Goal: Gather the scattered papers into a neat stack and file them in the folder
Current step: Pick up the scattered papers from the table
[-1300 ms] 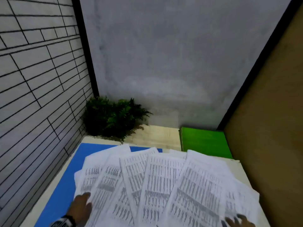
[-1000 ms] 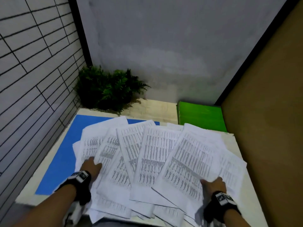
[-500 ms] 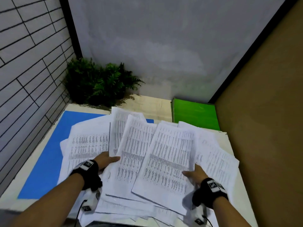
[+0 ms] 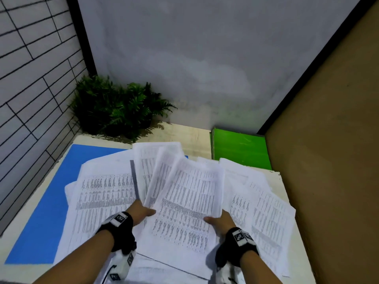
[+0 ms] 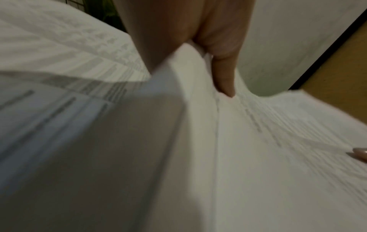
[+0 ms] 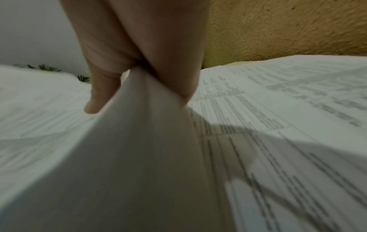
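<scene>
Several white printed papers (image 4: 184, 201) lie fanned across the table, and a bunch in the middle is drawn together and lifted a little. My left hand (image 4: 141, 211) grips the bunch's left edge, thumb on top, fingers hidden beneath; in the left wrist view the papers (image 5: 248, 141) bend under that thumb. My right hand (image 4: 219, 219) grips the right edge the same way, and the right wrist view shows the papers (image 6: 143, 141) pinched between thumb and fingers. More sheets (image 4: 264, 206) stay spread to the right and left. A green folder (image 4: 240, 148) lies shut at the back right.
A blue mat (image 4: 47, 212) lies under the papers on the left of the pale table (image 4: 192, 138). A leafy plant (image 4: 117, 107) stands at the back left corner. A tiled wall runs along the left, a grey wall behind, a brown panel (image 4: 328, 160) on the right.
Both hands have moved inward from the outer edges of the spread. The fanned middle sheets have been pulled together into a lifted bunch held from both sides.
</scene>
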`<state>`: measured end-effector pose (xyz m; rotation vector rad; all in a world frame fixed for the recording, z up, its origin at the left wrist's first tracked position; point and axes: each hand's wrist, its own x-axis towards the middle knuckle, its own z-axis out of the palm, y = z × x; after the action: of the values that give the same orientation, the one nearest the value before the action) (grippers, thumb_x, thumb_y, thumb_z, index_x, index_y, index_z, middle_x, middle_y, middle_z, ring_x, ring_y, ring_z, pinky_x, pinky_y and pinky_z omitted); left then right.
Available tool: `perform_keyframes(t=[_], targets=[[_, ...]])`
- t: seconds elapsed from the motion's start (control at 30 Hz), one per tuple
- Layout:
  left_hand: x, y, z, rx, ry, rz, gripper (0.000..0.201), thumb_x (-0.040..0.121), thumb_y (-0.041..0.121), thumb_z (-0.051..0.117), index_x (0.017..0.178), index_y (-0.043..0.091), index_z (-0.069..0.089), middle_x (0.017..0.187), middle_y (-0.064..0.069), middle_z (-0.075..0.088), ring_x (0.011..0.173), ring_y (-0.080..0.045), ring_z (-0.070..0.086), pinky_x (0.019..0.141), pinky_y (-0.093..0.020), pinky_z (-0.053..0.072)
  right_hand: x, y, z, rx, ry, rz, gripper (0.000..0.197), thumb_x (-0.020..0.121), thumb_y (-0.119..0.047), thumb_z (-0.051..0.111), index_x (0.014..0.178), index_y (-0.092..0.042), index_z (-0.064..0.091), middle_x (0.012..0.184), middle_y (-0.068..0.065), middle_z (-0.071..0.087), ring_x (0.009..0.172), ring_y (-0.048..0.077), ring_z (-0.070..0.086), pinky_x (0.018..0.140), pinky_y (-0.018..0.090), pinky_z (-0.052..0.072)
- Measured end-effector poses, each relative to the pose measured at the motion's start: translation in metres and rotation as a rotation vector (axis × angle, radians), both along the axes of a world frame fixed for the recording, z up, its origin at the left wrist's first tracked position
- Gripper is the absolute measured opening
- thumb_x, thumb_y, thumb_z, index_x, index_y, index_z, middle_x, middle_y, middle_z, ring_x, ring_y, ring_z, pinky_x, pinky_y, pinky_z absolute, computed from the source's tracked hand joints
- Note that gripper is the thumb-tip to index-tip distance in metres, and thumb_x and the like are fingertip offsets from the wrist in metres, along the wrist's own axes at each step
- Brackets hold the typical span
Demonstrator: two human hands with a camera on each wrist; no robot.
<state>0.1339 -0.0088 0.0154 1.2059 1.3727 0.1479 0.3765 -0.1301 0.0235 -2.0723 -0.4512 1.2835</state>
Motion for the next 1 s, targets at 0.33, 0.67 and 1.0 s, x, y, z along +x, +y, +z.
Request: perform_keyframes(t=[0.33,0.67,1.0], targets=[[-0.014,-0.003,0.011,-0.147,-0.431,0.127,0.104,0.038,0.033,0.088,0.131,0.015,0.043,0.124,-0.009,0.059,0.119,-0.029,0.053,0.11,-0.048,0.034,-0.009,0.011,0.038,0.222,0.241,0.043,0.063,0.081,0.0,0.064,0.136,-0.002,0.034,0.107,0.0,0.063,0.103,0.016,0.062,0.108,0.042,0.03],[-0.008,0.001,0.069,-0.058,-0.578,0.121,0.038,0.044,0.023,0.087,0.078,0.011,0.074,0.086,-0.001,0.076,0.075,-0.014,0.07,0.069,-0.021,0.055,0.011,0.019,0.09,0.512,0.173,0.108,0.048,0.059,-0.013,0.081,0.101,-0.008,0.058,0.094,0.009,0.071,0.084,0.022,0.065,0.067,0.019,0.056],[0.002,0.017,0.132,0.222,-0.715,-0.028,0.086,0.013,0.044,0.091,0.091,0.021,0.066,0.079,0.011,0.076,0.079,-0.005,0.071,0.073,-0.023,0.057,0.016,0.016,0.124,0.828,0.149,0.1,0.061,0.034,-0.023,0.091,0.089,-0.014,0.065,0.075,-0.009,0.076,0.077,0.01,0.07,0.07,0.021,0.057]])
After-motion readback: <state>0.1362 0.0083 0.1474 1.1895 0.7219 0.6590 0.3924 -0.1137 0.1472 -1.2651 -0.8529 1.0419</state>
